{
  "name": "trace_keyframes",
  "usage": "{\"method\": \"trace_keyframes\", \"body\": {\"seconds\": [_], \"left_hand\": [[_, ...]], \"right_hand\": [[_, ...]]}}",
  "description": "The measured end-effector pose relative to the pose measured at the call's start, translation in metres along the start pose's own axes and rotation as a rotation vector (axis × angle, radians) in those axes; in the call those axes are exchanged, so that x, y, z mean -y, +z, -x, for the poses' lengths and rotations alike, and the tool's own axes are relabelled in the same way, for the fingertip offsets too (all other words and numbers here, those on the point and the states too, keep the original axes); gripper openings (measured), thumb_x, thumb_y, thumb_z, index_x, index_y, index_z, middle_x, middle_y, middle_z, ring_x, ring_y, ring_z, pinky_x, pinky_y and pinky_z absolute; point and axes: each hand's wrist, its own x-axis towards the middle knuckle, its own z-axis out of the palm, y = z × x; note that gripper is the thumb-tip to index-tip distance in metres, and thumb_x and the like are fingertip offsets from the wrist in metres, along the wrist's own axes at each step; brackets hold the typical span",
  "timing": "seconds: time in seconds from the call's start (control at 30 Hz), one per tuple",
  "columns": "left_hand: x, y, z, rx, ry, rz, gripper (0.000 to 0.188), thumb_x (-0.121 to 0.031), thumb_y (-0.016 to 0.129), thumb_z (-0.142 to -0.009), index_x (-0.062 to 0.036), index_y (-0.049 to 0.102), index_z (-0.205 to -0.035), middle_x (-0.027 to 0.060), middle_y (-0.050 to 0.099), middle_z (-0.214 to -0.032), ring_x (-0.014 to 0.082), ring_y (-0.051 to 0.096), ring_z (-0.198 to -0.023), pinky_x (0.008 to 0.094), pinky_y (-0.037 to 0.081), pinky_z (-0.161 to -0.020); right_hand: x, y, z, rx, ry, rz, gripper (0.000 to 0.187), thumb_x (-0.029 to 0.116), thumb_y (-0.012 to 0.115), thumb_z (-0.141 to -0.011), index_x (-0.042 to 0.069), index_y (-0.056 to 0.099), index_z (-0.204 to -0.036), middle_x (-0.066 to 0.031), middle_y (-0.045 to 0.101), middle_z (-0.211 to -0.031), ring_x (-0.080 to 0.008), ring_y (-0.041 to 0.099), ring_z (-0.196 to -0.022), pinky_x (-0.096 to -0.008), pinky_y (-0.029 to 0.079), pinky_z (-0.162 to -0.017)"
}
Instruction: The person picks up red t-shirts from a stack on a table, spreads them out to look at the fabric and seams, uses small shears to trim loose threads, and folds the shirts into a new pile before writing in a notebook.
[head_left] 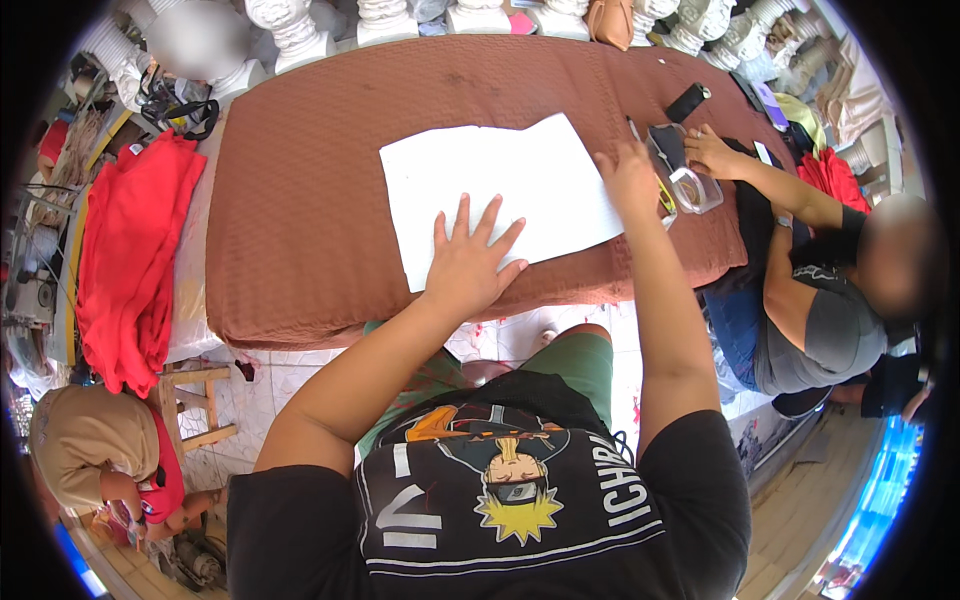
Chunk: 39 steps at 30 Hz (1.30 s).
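Observation:
A large white sheet of paper (550,185) with uneven edges lies on a brown quilted cloth (300,200) covering the table. My left hand (473,258) rests flat on the paper's near left part, fingers spread, holding nothing. At the paper's right edge is my right hand (632,185), its fingers bent and slightly blurred. A dark thin stick, like a pen (633,126), shows just beyond those fingertips; whether they touch it I cannot make out. Close to that hand's right lie a yellow-handled cutter (666,198) and a clear plastic item, perhaps a tape roll (695,192).
At the right sits another person (830,320), whose hand (712,153) reaches onto the table beside a dark pouch (668,146). A black cylinder (688,102) lies farther back. Red cloth (135,260) hangs at the left, above another person (95,450). White balusters (385,18) line the far edge.

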Motion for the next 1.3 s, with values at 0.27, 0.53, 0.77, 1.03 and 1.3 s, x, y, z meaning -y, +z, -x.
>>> {"method": "trace_keyframes", "body": {"seconds": [0.27,0.53,0.77,1.03,1.3], "left_hand": [[0.001,-0.001,0.001,-0.041,0.006,0.052,0.050,-0.048,0.048,-0.088,-0.0259,0.048,-0.132,0.0089,0.031,-0.146,0.0440,0.021,-0.134,0.0658,0.019,-0.101],[0.001,-0.004,0.001,-0.061,0.013,0.078,0.049,-0.047,0.051,-0.087,-0.0256,0.049,-0.131,0.0085,0.031,-0.146,0.0439,0.023,-0.133,0.0647,0.021,-0.101],[0.003,-0.001,0.001,-0.081,0.019,0.100,0.049,-0.047,0.052,-0.086,-0.0254,0.049,-0.131,0.0090,0.032,-0.145,0.0442,0.023,-0.133,0.0642,0.021,-0.101],[0.005,-0.009,-0.001,-0.079,-0.044,0.201,0.057,-0.047,0.051,-0.087,-0.0151,0.045,-0.133,0.0122,0.036,-0.141,0.0392,0.024,-0.133,0.0558,0.020,-0.106],[0.022,-0.039,0.004,-0.146,-0.458,1.061,0.039,-0.034,0.064,-0.084,0.0001,0.060,-0.102,0.0121,0.063,-0.075,0.0274,0.061,-0.069,0.0337,0.049,-0.064]], "right_hand": [[-0.038,0.023,-0.059,0.276,0.239,0.449,0.029,0.014,0.043,-0.090,-0.003,0.059,-0.107,-0.0164,0.057,-0.111,-0.0345,0.064,-0.094,-0.0434,0.054,-0.076],[-0.039,0.027,-0.067,0.426,0.352,0.447,0.028,0.016,0.045,-0.090,0.004,0.063,-0.107,-0.0124,0.057,-0.119,-0.0317,0.063,-0.099,-0.0422,0.052,-0.079],[-0.021,0.016,-0.067,0.129,0.193,0.341,0.022,0.023,0.058,-0.082,0.002,0.062,-0.086,-0.0141,0.063,-0.101,-0.0363,0.062,-0.093,-0.0446,0.051,-0.077],[0.105,-0.089,-0.017,0.026,0.271,-1.295,0.014,0.019,0.061,-0.089,0.006,0.062,-0.084,0.0045,0.052,-0.061,-0.0017,0.042,-0.048,-0.0187,0.031,-0.042],[0.161,-0.051,0.043,0.448,0.251,-1.136,0.019,0.019,0.060,-0.089,0.003,0.057,-0.079,0.0003,0.056,-0.060,-0.0030,0.045,-0.049,-0.0192,0.033,-0.043]]}}
